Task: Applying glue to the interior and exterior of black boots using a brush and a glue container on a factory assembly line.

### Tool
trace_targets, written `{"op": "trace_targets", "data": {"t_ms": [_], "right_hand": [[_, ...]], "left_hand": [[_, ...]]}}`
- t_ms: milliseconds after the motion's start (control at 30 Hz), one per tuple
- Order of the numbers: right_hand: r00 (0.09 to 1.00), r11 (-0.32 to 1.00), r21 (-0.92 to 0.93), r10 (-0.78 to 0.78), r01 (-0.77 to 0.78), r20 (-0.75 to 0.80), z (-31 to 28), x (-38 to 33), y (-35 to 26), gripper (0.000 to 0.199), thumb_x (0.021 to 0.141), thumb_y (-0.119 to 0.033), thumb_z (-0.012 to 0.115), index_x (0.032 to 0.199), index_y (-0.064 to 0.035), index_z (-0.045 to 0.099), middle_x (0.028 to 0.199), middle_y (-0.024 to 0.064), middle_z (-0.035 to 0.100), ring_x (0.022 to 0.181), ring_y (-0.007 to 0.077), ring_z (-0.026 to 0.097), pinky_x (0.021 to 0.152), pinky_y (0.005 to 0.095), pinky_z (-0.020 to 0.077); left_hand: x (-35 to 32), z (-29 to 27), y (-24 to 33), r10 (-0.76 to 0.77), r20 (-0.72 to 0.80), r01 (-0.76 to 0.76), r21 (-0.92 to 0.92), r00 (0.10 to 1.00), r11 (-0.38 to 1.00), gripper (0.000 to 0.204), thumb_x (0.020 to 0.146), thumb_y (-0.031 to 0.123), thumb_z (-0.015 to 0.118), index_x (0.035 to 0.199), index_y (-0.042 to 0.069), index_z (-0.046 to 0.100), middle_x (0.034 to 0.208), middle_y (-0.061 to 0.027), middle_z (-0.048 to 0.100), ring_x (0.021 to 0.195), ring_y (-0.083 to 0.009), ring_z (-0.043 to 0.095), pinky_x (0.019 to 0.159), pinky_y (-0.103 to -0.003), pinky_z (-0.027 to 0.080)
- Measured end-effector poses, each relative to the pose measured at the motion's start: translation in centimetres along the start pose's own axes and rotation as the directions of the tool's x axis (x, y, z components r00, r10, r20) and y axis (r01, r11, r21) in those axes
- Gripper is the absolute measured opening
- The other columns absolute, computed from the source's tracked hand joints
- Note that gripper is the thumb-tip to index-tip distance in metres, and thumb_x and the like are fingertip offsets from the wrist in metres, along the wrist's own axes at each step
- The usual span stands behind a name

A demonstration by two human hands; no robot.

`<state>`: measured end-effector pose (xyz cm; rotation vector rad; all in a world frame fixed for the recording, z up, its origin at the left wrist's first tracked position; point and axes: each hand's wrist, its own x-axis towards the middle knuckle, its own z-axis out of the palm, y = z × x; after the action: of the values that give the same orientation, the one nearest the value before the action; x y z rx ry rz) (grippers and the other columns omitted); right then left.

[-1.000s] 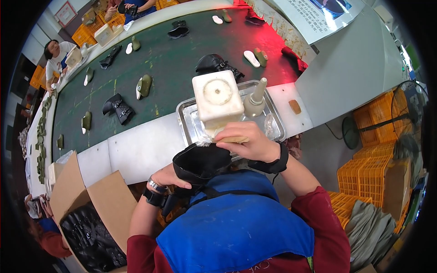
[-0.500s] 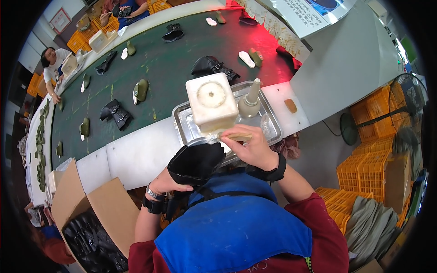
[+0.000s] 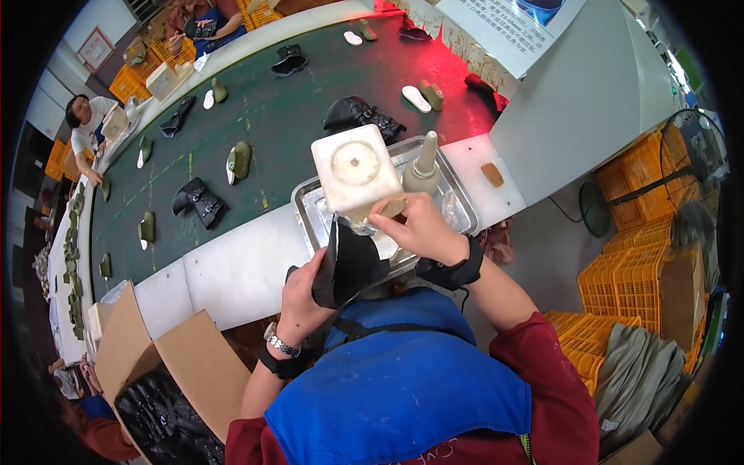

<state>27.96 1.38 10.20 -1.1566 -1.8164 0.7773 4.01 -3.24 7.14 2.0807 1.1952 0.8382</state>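
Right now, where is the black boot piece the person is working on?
In the head view, the black boot piece sits near the middle, gripped by the left hand, just below the white square tub and beside the right hand.

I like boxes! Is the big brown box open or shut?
Open: the cardboard box has its flaps spread, showing shiny black things inside.

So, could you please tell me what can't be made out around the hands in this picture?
- Head view: the tool's tip in the right hand, hidden by its fingers.
- The black boot piece's underside, covered by the left hand.
- The metal tray's contents, behind the white tub.
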Motion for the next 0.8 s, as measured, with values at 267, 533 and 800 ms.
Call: {"op": "trace_targets", "data": {"t_ms": [267, 533, 800], "right_hand": [[0.964, 0.923, 0.302, 0.263, -0.238, -0.046, -0.5, -0.6, -0.8, 0.015, 0.085, -0.014, 0.061, 0.086, 0.0005, 0.064, 0.070, -0.0004, 0.060, 0.060, 0.0052, 0.051, 0.053, 0.0217, 0.0411], [0.954, 0.926, 0.274, 0.290, -0.258, -0.080, 0.4, -0.3, 0.6, 0.021, 0.086, -0.018, 0.061, 0.091, 0.0033, 0.063, 0.071, -0.0002, 0.059, 0.063, 0.0041, 0.050, 0.056, 0.0209, 0.0406], [0.949, 0.926, 0.321, 0.263, -0.198, -0.174, 1.5, 0.3, 0.6, 0.021, 0.086, -0.017, 0.061, 0.092, 0.0029, 0.063, 0.072, -0.0005, 0.060, 0.064, 0.0039, 0.051, 0.056, 0.0207, 0.0413]], "left_hand": [[-0.1, -0.8, -0.8, 0.067, -0.108, -0.050, 0.150, 0.992, 0.987, 0.073, 0.058, 0.007, 0.076, 0.125, 0.002, 0.046, 0.093, -0.0144, 0.061, 0.083, -0.0306, 0.058, 0.073, -0.036, 0.046], [-0.9, -1.0, -1.2, -0.046, 0.045, 0.053, -0.163, 0.998, 0.985, 0.078, 0.060, 0.011, 0.080, 0.127, -0.001, 0.043, 0.111, -0.0162, 0.059, 0.102, -0.0260, 0.060, 0.088, -0.032, 0.047], [-0.8, -1.1, -0.8, 0.036, 0.025, -0.035, -0.033, 0.999, 0.999, 0.077, 0.059, 0.010, 0.078, 0.127, -0.001, 0.042, 0.105, -0.0172, 0.059, 0.094, -0.0302, 0.060, 0.081, -0.036, 0.047]]}}
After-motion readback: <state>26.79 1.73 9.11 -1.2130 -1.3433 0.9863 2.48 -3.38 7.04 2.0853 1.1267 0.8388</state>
